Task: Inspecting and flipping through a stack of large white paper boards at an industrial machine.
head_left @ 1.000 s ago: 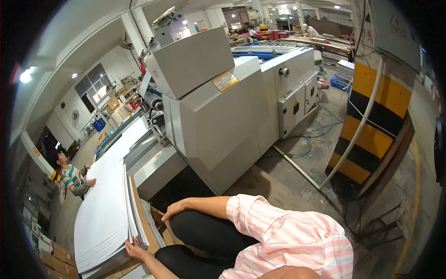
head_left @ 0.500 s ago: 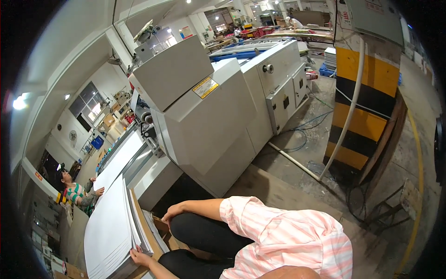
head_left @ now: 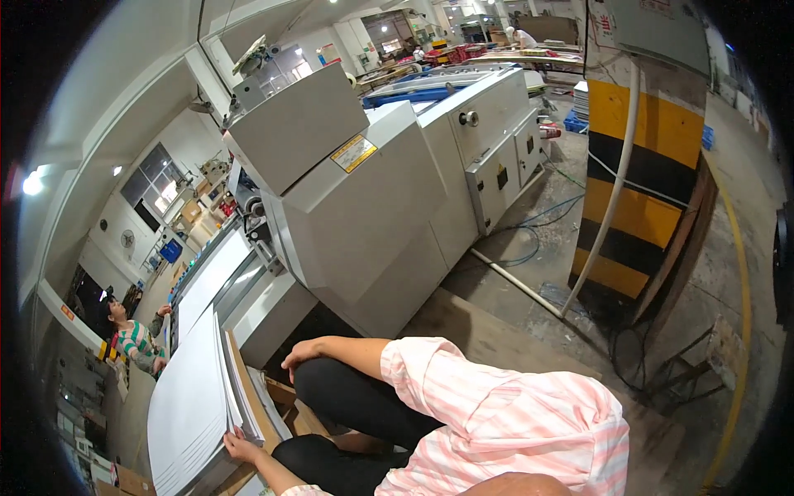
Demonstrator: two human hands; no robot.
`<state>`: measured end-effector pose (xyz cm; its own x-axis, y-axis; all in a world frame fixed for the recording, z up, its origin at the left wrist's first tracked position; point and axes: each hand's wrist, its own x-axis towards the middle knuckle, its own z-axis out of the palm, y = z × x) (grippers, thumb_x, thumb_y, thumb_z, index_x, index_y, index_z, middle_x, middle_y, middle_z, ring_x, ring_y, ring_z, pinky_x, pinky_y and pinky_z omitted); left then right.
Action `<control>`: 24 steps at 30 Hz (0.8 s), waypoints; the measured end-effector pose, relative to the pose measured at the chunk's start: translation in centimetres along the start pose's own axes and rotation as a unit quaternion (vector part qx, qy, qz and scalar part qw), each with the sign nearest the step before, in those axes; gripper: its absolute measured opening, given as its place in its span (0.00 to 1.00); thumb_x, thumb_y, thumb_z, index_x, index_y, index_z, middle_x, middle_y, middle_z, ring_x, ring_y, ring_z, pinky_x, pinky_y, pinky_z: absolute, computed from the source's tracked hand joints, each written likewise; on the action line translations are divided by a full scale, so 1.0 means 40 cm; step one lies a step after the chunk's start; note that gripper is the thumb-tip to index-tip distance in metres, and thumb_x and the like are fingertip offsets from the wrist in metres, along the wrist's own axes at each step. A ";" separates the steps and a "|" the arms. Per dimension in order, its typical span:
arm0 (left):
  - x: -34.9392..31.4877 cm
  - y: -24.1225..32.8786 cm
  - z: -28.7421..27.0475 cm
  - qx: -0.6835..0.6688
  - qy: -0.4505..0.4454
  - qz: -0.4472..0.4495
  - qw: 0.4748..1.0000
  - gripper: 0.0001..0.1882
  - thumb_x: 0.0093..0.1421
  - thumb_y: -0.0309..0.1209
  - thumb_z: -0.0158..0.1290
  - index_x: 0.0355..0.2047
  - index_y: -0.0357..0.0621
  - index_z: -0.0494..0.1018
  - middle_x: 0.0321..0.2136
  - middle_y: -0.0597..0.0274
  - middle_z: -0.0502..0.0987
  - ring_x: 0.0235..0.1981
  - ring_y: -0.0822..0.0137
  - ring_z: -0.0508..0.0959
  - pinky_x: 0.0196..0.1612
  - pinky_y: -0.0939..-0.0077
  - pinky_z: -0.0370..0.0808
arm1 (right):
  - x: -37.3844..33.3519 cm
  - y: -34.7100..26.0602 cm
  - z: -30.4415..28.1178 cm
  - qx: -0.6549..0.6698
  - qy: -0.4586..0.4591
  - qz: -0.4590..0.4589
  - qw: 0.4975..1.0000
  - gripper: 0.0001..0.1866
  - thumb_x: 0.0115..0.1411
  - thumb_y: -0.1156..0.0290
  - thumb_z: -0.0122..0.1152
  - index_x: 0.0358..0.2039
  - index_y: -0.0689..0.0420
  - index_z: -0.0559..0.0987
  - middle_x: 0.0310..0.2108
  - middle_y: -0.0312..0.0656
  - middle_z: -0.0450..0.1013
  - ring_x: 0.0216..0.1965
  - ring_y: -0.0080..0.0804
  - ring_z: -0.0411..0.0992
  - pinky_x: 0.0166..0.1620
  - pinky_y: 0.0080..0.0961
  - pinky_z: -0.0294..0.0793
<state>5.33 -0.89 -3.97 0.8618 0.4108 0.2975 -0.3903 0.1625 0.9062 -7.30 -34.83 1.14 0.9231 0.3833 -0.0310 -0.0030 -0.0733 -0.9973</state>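
My left hand is closed on the near edge of a tall stack of white paper sheets, fingertips at the corner where the layers fan slightly apart. My right hand hangs over my bent knee in black trousers, holding nothing; its fingers are partly hidden but look loose. Beside the stack, a brown board stands along its right side. At the far side of the stack stands a person in a striped top, arms toward the feed table.
A large grey machine rises ahead, with a sheet-covered feed table at its left. To the right are a yellow-and-black pillar, a white pipe, a blue cable and a stool.
The view has shifted slightly. The other person's hands have drawn back from the stack, one now raised. My left hand stays at the sheets' edge, my right on the knee.
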 end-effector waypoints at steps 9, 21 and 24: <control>0.029 -0.006 -0.014 -0.010 0.012 0.000 1.000 0.19 0.60 0.28 0.44 0.49 0.27 0.63 0.38 0.47 0.71 0.37 0.59 0.77 0.36 0.77 0.75 | -0.046 -0.068 -0.013 0.003 0.036 -0.058 0.998 0.18 0.57 0.60 0.50 0.28 0.61 0.82 0.29 0.39 0.77 0.30 0.27 0.73 0.39 0.22 0.70; -0.009 0.005 -0.001 -0.006 -0.016 -0.021 1.000 0.19 0.61 0.28 0.42 0.49 0.26 0.62 0.40 0.47 0.71 0.37 0.60 0.76 0.39 0.77 0.75 | -0.040 -0.042 -0.003 -0.038 0.034 0.017 0.999 0.19 0.58 0.60 0.47 0.28 0.61 0.82 0.29 0.40 0.77 0.31 0.28 0.73 0.39 0.23 0.70; 0.018 -0.008 -0.013 -0.014 -0.035 -0.008 0.999 0.19 0.60 0.29 0.44 0.48 0.26 0.62 0.37 0.48 0.72 0.37 0.61 0.76 0.39 0.78 0.74 | -0.044 -0.056 -0.006 -0.038 0.036 -0.016 0.998 0.18 0.58 0.61 0.47 0.29 0.61 0.82 0.29 0.39 0.77 0.31 0.28 0.73 0.40 0.23 0.70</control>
<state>5.89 -0.18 -4.20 0.8881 0.3452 0.3036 -0.3842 0.1945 0.9026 -8.83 -35.55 3.46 0.9477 0.3189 0.0091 0.0539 -0.1319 -0.9898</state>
